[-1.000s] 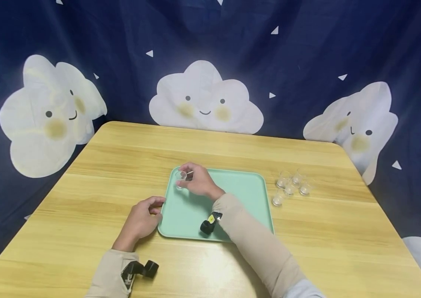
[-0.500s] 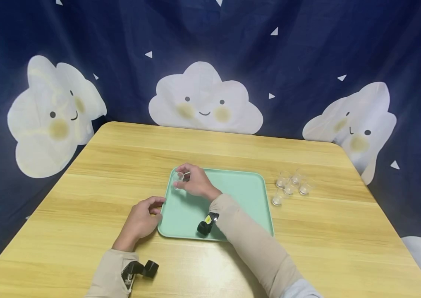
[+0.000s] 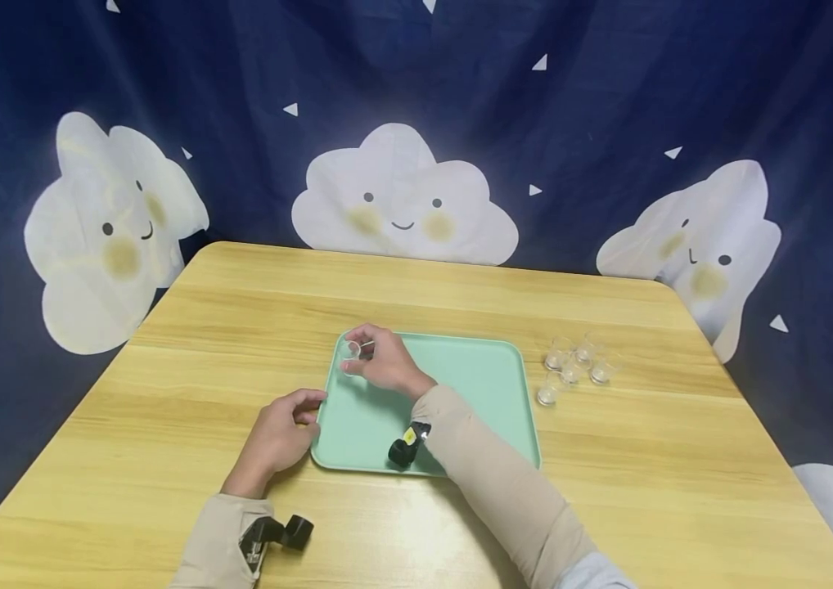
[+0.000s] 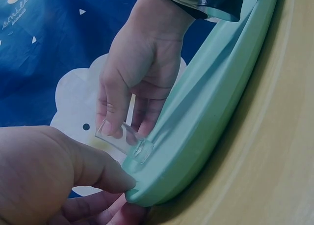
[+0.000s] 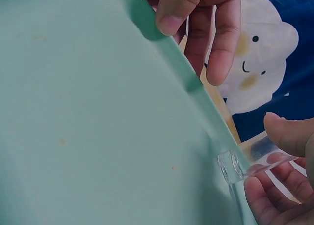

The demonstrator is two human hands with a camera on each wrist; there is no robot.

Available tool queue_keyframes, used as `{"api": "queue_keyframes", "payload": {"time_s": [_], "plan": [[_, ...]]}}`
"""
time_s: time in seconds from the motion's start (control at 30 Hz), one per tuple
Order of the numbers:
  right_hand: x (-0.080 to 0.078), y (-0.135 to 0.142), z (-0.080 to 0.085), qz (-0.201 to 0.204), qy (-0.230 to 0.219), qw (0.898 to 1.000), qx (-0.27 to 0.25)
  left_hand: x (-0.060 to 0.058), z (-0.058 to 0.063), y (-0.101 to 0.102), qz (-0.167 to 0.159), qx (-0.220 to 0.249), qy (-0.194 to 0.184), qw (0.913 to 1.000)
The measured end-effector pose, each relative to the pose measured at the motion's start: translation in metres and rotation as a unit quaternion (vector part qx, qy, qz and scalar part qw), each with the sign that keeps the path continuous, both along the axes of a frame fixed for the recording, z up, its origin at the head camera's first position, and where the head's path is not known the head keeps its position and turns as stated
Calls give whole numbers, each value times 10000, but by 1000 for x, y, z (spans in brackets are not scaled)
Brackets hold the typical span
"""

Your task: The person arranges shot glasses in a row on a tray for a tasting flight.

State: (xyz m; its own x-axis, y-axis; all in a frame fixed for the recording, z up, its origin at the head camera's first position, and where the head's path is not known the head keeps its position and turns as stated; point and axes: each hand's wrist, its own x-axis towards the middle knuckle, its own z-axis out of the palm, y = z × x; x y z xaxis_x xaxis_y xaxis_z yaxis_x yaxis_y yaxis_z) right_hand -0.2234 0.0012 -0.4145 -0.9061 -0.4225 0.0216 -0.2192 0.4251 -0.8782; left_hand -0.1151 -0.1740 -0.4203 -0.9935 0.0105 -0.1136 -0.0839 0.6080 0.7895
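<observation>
My right hand (image 3: 389, 362) holds a small clear shot glass (image 3: 349, 352) between thumb and fingers, over the far left corner of a mint-green tray (image 3: 461, 384). The glass stands nearly upright; its thick base (image 5: 230, 167) is right at the tray's surface beside the left rim in the right wrist view. My left hand (image 3: 282, 433) is at the tray's left side, pinching the rim with the thumb (image 5: 171, 23) on its inner face and the fingers outside.
Several similar clear glasses (image 3: 569, 372) stand grouped on the wooden table (image 3: 645, 458), just right of the tray. Behind the table hangs a dark blue curtain (image 3: 240, 82) with white clouds. A black wrist camera (image 3: 297, 532) sits on the left sleeve.
My right hand has shifted slightly left with the shot glass, closer to the tray's far left corner. The left hand has stayed at the rim.
</observation>
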Motion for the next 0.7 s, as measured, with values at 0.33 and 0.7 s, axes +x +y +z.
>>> {"api": "queue_keyframes", "payload": {"time_s": [0.33, 0.7], "plan": [[3, 6, 4, 43, -115, 9999, -69, 0, -2, -1, -23, 1, 53, 10000], [6, 28, 11, 59, 66, 9997, -242, 0, -4, -1, -22, -35, 70, 10000]]}}
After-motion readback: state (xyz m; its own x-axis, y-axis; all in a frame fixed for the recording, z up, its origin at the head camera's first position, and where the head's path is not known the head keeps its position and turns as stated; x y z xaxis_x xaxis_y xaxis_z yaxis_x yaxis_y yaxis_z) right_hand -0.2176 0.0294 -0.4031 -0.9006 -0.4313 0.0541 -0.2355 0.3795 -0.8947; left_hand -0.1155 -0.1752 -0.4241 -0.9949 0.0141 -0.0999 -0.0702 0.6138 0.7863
